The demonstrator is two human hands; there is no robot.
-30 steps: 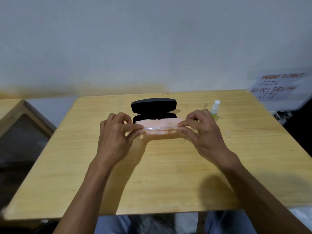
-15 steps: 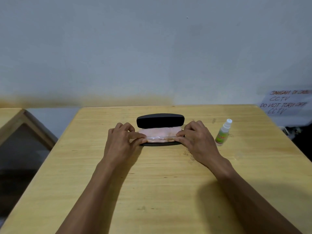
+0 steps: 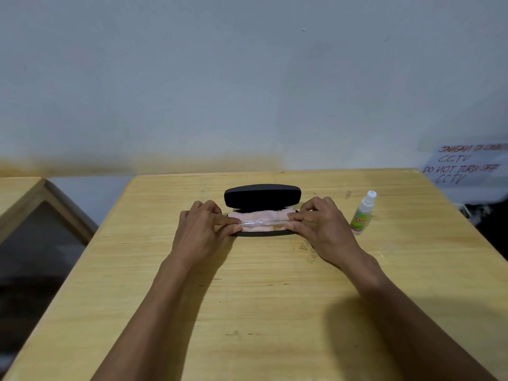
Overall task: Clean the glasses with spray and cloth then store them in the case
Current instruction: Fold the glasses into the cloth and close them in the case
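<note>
Lower the clear-framed glasses (image 3: 262, 221) level into the open black case (image 3: 262, 196), easing both ends down together so the pink cloth (image 3: 258, 215) beneath stays flat; the left hand (image 3: 202, 232) and right hand (image 3: 321, 224) each pinch one end; the folded, nearly transparent frame lies across the case's lower half, on the cloth

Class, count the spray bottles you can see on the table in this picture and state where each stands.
1. The spray bottle stands upright on the table, right of the case and just beyond the right hand. None seems hidden.
</note>
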